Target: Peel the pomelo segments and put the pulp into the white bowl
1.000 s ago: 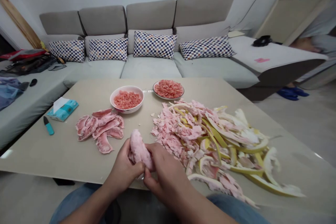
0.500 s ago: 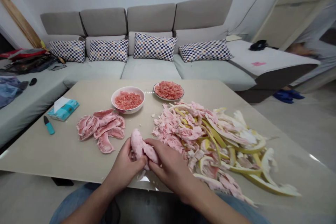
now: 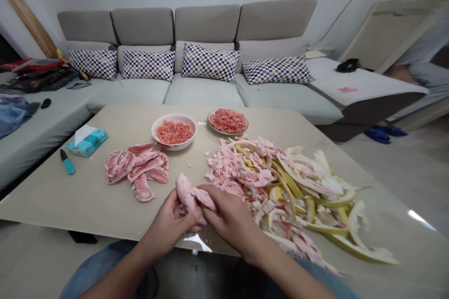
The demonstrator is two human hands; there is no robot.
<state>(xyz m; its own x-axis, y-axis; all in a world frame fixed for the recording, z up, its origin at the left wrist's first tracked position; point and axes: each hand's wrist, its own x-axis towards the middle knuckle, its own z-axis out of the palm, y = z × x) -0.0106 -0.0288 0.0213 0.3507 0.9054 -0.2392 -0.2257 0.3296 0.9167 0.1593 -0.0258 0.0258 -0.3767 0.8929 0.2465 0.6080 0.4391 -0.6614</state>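
Note:
Near the table's front edge, my left hand (image 3: 168, 224) is wrapped round a pale pink piece of pomelo (image 3: 186, 192), its thumb pressed on the near side. My right hand (image 3: 228, 217) pinches a flap of the same pomelo at its right side, partly parted from the rest. The fingertips under the fruit are hidden. Peeled-off segment skins (image 3: 143, 167) lie in a small heap to the left. Right of my hands spreads a large pile of pink pith and yellow-green pomelo peel (image 3: 280, 187).
Behind stand a white bowl (image 3: 192, 138) and a dark-rimmed plate (image 3: 244, 130), both with red pomelo pulp. A tissue pack (image 3: 89, 144) and a teal-handled knife (image 3: 67, 162) lie at the left. Beyond the table (image 3: 87, 205) is a sofa (image 3: 203, 91); another person is partly visible at far right.
Both hands still grip the pomelo, which has tilted slightly, and the right-hand flap stands a little higher. The whole view has shifted slightly.

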